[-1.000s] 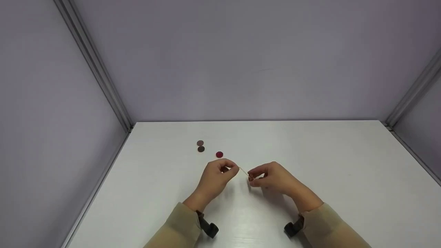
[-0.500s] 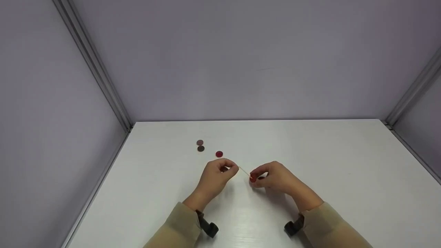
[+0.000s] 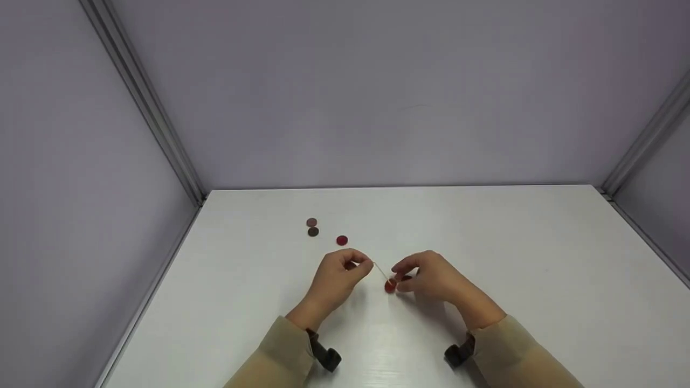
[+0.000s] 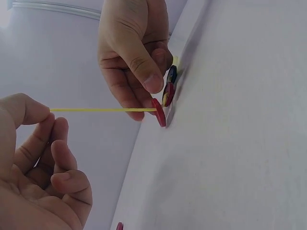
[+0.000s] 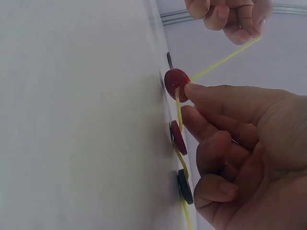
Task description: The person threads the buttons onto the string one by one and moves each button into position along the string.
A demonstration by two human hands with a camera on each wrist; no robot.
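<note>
**A:** Talk me through your fingers, right now.

**B:** My left hand point(image 3: 337, 277) has its fingers point(image 4: 45, 132) curled, thumb and forefinger pinching the free end of a thin yellow cord point(image 4: 103, 109). My right hand point(image 3: 431, 277) sits just across from it, fingers point(image 5: 216, 98) bent, the forefinger tip pressing against a round dark-red button point(image 5: 176, 85) threaded on that cord. Whether the thumb closes a pinch on it from behind, I cannot tell.

**A:** And which way does the cord run?

**B:** Taut and straight between the two hands: from my left pinch it slopes down and to my right, meeting the button at its middle. That's the long axis, hand to hand. The button stands on edge, its rim touching or just above the white tabletop point(image 3: 512, 242), just beside my right fingertips and apart from my left ones.

**A:** So the right hand is the nearer one?

**B:** By far. Past the button, the cord bends and runs on under my right palm, with a second red button point(image 5: 179, 137) and a dark, nearly black button point(image 5: 184, 187) strung along it, close together.

**A:** Anything farther out?

**B:** Beyond my left hand, well apart from the cord, three loose buttons lie flat: a red one point(image 3: 342, 240), a dark one point(image 3: 313, 231) and a brownish one point(image 3: 311, 222) touching it.
</note>
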